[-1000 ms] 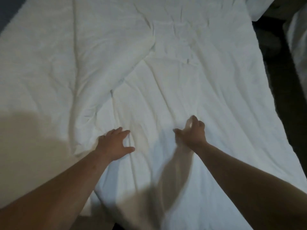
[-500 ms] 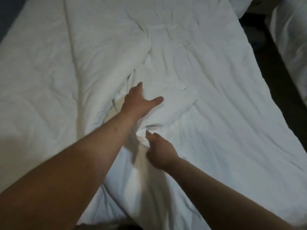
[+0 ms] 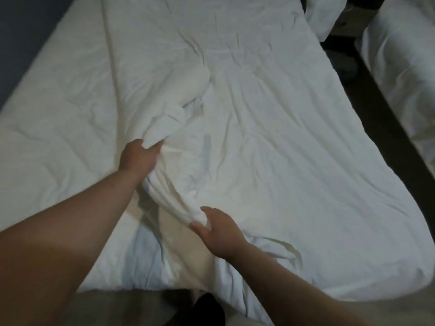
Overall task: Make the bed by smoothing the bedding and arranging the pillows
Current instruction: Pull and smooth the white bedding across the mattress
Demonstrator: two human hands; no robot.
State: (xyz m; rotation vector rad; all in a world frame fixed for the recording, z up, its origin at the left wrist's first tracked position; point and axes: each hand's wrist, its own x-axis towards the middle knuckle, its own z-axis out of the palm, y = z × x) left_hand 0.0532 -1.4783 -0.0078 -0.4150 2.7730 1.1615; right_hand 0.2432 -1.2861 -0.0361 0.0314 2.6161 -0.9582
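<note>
A rumpled white duvet (image 3: 270, 142) fills most of the head view in dim light, creased all over and lying flatter on its right half than on its thicker, quilted left half. A blue-grey surface (image 3: 26, 31) borders it at the upper left; whether that is wall or floor cannot be told. Along the right side a dark strip of floor (image 3: 381, 128) runs between the duvet and a neighbouring bed (image 3: 400, 74), also dressed in white. A white bundle (image 3: 322, 17), either a pillow or more bedding, sits at the top edge just beyond the duvet's far right corner. Pale beige floor (image 3: 117, 307) shows along the bottom of the frame, with a dark shape (image 3: 207, 309) there that is too murky to identify.

A ridge of bunched fabric (image 3: 169, 118) rises from the middle of the duvet and curves down toward the person. The left hand (image 3: 138, 158), arm stretched forward, grips this ridge partway along, its fingers curled into the cloth and buried in the folds. The right hand (image 3: 219, 229), nearer the foot of the bed and well below the left, holds the lower end of the same ridge, thumb under and fingers hooked over a rolled fold. Between the two hands the fabric lies gathered in a thick twisted band, lifted slightly off the flat cover beneath. Just right of the right wrist, a loose corner of the cover lies crumpled near the duvet's near edge.
</note>
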